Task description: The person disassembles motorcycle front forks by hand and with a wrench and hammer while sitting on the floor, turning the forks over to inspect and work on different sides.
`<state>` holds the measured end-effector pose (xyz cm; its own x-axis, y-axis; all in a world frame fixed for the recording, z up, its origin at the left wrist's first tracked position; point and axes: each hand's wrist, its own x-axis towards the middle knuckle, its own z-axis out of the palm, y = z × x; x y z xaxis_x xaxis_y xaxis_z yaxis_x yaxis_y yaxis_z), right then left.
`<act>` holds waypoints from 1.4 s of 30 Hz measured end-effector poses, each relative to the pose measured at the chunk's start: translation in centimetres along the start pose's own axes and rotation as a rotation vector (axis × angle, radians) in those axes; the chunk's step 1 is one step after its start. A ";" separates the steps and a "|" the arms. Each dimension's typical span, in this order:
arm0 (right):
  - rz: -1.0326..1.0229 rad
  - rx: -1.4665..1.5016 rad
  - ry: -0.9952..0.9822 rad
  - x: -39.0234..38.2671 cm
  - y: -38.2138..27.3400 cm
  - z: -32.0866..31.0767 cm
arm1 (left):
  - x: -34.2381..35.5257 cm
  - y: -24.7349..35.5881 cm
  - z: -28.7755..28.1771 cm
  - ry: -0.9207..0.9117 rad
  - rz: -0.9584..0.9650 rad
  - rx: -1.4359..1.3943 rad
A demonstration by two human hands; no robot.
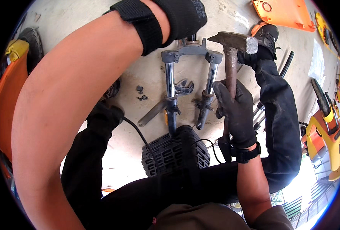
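Observation:
A front fork [191,50] with two shiny tubes stretches across the middle, its dark crown at the far end. My left hand [185,17], in a black glove, is closed at the stem above that crown; its fingers are mostly hidden. In my gloved right hand [237,111] is a hammer [230,65], gripped by its worn handle with the head upward. That head is to the right of the fork's crown, apart from it. An adjustable wrench [184,87] shows between the fork legs, and a dark bar-like piece [152,113] lies beside the left leg.
Small dark parts [141,94] lie on the floor left of the fork. A black slotted plastic crate [174,153] is between my legs. An orange panel [285,13] lies at the far right; yellow-and-orange vehicle parts [327,134] stand right, and an orange body part [11,96] left.

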<state>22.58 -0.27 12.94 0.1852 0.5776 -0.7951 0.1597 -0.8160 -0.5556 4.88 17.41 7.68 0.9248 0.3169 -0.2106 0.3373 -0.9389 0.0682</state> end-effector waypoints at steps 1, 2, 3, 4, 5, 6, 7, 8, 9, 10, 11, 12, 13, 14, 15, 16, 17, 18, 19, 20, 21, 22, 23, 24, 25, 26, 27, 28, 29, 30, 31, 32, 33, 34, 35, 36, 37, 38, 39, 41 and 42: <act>0.003 0.007 0.003 0.0 0.1 0.0 | 0.2 0.4 0.0 -0.031 -0.022 -0.007; 0.006 0.014 0.005 0.0 0.2 0.0 | -0.2 0.8 0.0 -0.028 -0.052 -0.031; -0.003 0.011 -0.003 0.0 0.3 0.0 | -0.8 1.2 0.2 -0.024 -0.079 -0.056; -0.014 0.006 -0.013 0.1 0.4 0.1 | -1.6 1.5 0.7 -0.021 -0.109 -0.080; -0.028 0.000 -0.031 0.1 0.4 0.2 | -3.4 2.0 4.2 0.241 -0.165 -0.068; -0.014 0.032 -0.011 0.1 0.5 0.2 | -3.7 2.4 3.7 0.253 -0.207 -0.093; 0.000 0.063 0.008 0.1 0.6 0.3 | -4.0 2.7 4.1 0.211 -0.245 -0.098; 0.013 0.093 0.027 0.1 0.8 0.4 | -4.1 3.1 4.6 0.168 -0.283 -0.103; 0.009 0.092 0.032 0.2 1.1 0.3 | -4.0 3.4 4.6 0.113 -0.302 -0.122; -0.002 0.094 0.019 0.3 1.5 0.1 | -4.0 3.6 4.2 0.048 -0.333 -0.130; -0.012 0.095 0.009 0.3 1.6 0.0 | -4.1 3.7 4.0 -0.016 -0.363 -0.140; 0.011 0.121 0.008 0.2 1.3 0.2 | -4.5 3.9 4.2 0.024 -0.368 -0.156; 0.034 0.146 0.009 0.0 0.9 0.4 | -5.2 3.9 4.7 0.064 -0.372 -0.174; 0.059 0.171 0.011 -0.1 0.6 0.5 | -5.6 4.0 5.0 0.106 -0.374 -0.192; 0.059 0.166 0.012 -0.1 0.6 0.6 | -5.8 4.1 5.0 0.103 -0.387 -0.204; 0.060 0.160 0.012 -0.1 0.6 0.6 | -6.0 4.2 5.0 0.100 -0.399 -0.217; 0.061 0.155 0.013 0.0 0.7 0.6 | -6.1 4.3 5.0 0.097 -0.412 -0.229; 0.051 0.150 0.017 0.0 0.9 0.6 | -6.2 4.6 5.1 0.083 -0.441 -0.241; 0.041 0.145 0.021 0.2 1.2 0.7 | -6.4 5.2 5.3 0.069 -0.470 -0.252; 0.031 0.141 0.025 0.3 1.4 0.7 | -6.5 5.5 5.4 0.055 -0.500 -0.264; 0.044 0.157 0.019 0.4 1.7 0.7 | -6.4 5.7 5.2 0.019 -0.522 -0.280; 0.058 0.174 0.012 0.5 1.9 0.8 | -6.3 5.9 5.0 -0.016 -0.545 -0.296; 0.072 0.191 0.005 0.6 2.1 0.8 | -6.3 6.0 4.9 -0.052 -0.567 -0.312; 0.071 0.217 0.000 0.6 2.3 0.9 | -6.4 6.2 4.8 -0.046 -0.570 -0.311; 0.069 0.244 -0.005 0.6 2.6 1.0 | -6.5 6.4 4.8 -0.039 -0.574 -0.311; 0.068 0.270 -0.010 0.6 2.7 1.2 | -6.6 6.5 4.9 -0.032 -0.577 -0.311; 0.098 0.261 -0.002 0.5 2.6 1.3 | -6.8 6.5 5.1 -0.012 -0.579 -0.316; 0.127 0.251 0.007 0.4 2.5 1.5 | -6.9 6.6 5.4 0.008 -0.580 -0.321; 0.157 0.240 0.017 0.2 2.5 1.6 | -7.1 6.6 5.6 0.029 -0.581 -0.326; 0.180 0.262 0.001 0.0 2.8 1.7 | -7.2 6.3 6.0 0.078 -0.561 -0.327; 0.203 0.283 -0.016 -0.2 3.4 1.8 | -7.3 5.7 6.5 0.128 -0.540 -0.328; 0.226 0.305 -0.031 -0.5 4.0 2.0 | -7.4 5.0 7.1 0.178 -0.518 -0.329; 0.227 0.321 -0.025 -0.9 4.7 2.4 | -7.4 4.4 7.4 0.265 -0.464 -0.324; 0.241 0.348 -0.042 -1.2 5.3 2.7 | -7.3 3.9 7.5 0.266 -0.439 -0.342; 0.235 0.368 -0.064 -1.4 5.7 3.1 | -7.4 3.3 7.5 0.241 -0.427 -0.372; 0.232 0.391 -0.089 -1.5 6.1 3.4 | -7.5 3.0 7.1 0.212 -0.414 -0.402; 0.265 0.375 -0.089 -1.5 6.5 3.6 | -7.6 3.1 7.2 0.242 -0.403 -0.426; 0.298 0.359 -0.090 -1.6 7.0 3.7 | -7.9 3.3 7.4 0.271 -0.392 -0.449; 0.327 0.344 -0.093 -1.4 7.3 3.7 | -8.1 3.3 7.4 0.301 -0.382 -0.469; 0.353 0.298 -0.117 -1.1 7.8 3.3 | -8.8 2.7 6.7 0.251 -0.422 -0.380; 0.369 0.277 -0.126 -1.0 8.2 3.1 | -9.3 2.3 6.4 0.225 -0.437 -0.337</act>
<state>20.67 -7.61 8.40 0.0589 0.2551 -0.9651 -0.1626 -0.9514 -0.2614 -4.08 11.47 3.51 0.6895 0.7199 -0.0794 0.6986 -0.6322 0.3352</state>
